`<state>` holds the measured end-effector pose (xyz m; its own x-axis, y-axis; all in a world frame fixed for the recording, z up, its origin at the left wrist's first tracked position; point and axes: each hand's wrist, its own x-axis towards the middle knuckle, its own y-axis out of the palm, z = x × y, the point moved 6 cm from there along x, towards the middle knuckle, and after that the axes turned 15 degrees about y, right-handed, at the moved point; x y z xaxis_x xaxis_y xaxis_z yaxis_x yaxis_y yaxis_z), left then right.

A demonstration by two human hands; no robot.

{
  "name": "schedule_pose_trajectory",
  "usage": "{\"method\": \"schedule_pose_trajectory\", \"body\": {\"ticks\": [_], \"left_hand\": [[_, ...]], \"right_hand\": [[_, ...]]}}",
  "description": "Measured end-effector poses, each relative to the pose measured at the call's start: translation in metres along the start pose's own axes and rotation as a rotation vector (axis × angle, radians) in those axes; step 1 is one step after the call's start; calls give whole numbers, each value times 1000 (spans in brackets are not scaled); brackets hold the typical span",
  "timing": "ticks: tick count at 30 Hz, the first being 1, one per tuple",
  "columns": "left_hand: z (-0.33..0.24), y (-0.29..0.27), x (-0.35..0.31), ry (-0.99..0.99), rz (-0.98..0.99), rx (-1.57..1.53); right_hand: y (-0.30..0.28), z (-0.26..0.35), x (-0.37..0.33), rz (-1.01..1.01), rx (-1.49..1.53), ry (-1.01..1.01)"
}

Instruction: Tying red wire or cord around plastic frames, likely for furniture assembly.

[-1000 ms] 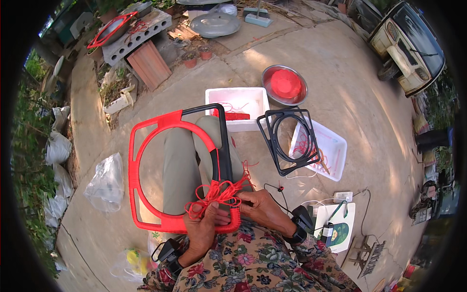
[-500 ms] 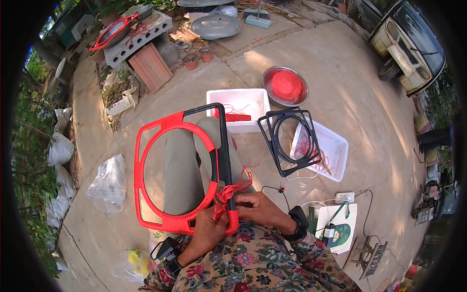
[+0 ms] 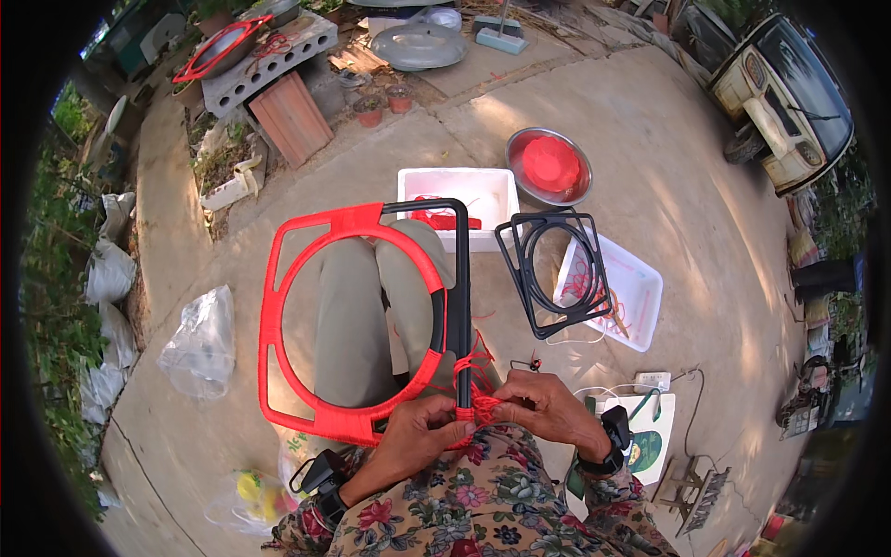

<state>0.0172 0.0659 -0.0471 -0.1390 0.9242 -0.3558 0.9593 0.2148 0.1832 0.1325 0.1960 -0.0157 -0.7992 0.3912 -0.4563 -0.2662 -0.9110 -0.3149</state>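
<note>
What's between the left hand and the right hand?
In the head view, the side bar of the red-wrapped frame and a bunch of red cord lie between the left hand and right hand.

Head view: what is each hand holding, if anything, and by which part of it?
Left hand: the partly red-wrapped black frame, near its lower right corner. Right hand: the red cord, pinched at its bunched part beside that corner.

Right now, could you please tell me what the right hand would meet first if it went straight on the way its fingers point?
The right hand points leftward, so first the bunched red cord at its fingertips; beyond that, probably the frame's black side bar, though depth is unclear.
</note>
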Motion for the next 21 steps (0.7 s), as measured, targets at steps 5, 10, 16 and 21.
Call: {"method": "schedule_pose_trajectory", "body": {"ticks": [5,10,16,21], "left_hand": [[-1,-2,-4,-20,-74,-28],[-2,-3,-3,51,-107,-14],[2,-6,-2,66,-93,56],[-8,-25,0,165,-277,-143]], "right_hand": [[-55,-26,-40,-29,603,-71],[-80,-60,-44,-394,813,91],[-39,-3,-6,-137,1439,-323],[10,-12,-45,494,1329,114]]}}
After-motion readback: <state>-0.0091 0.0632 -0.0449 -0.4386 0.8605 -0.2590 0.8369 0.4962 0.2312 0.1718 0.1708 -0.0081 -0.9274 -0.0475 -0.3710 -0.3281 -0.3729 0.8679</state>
